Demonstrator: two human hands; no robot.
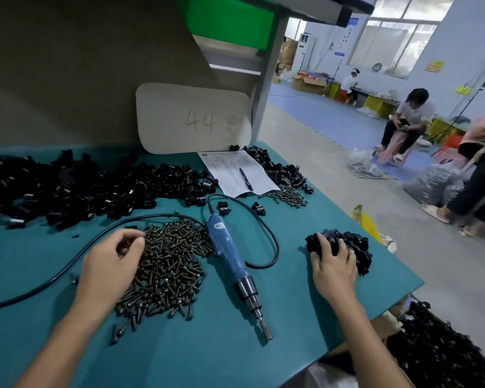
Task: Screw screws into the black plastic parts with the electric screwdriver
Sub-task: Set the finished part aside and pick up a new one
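Left of the electric screwdriver (228, 247), the left hand (112, 264) curls over the screws (171, 267), pinch unclear; right of it, the right hand (333, 266) rests spread-fingered on black plastic parts (357, 245).

Factory floor, workbench (179, 359), heaped parts (67, 186)

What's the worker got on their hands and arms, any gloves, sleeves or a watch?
Nothing is worn. The left hand and the right hand are bare, with no gloves. The forearms are uncovered as well, with no sleeve reaching into view, and no watch or bracelet shows at either wrist.
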